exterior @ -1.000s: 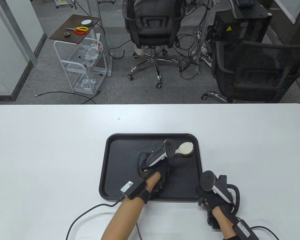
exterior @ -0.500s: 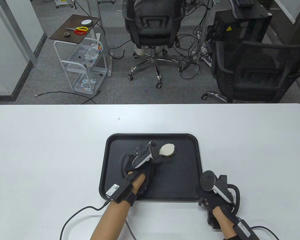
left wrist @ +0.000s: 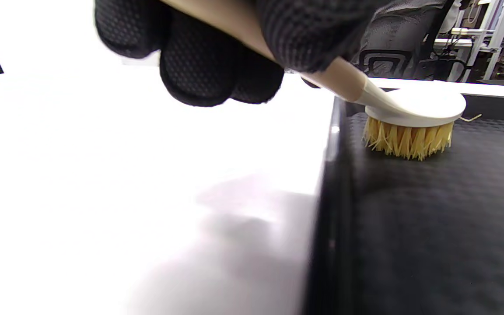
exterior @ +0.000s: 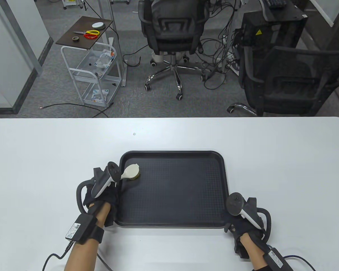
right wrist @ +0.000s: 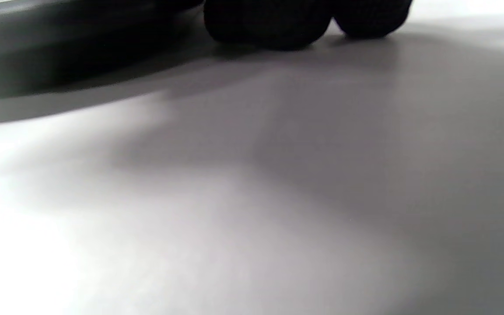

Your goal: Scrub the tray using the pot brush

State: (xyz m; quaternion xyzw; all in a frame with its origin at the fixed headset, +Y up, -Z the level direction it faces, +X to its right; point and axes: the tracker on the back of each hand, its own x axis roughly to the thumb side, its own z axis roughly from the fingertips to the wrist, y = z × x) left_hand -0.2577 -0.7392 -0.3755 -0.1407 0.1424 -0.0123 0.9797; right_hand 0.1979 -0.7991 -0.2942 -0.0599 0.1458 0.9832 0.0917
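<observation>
table view | left hand [exterior: 101, 194] grips pot brush [exterior: 131, 171] (bristles on tray [exterior: 175, 194]); right hand [exterior: 243, 223] grip unclear, at tray corner

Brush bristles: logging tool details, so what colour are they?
Straw yellow, under the white head of the pot brush; the left wrist view shows it best.

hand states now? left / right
Left hand: grips the pot brush handle, bristles on the tray.
Right hand: holds nothing visible, resting by the tray's near right corner; open or closed cannot be told.
</observation>
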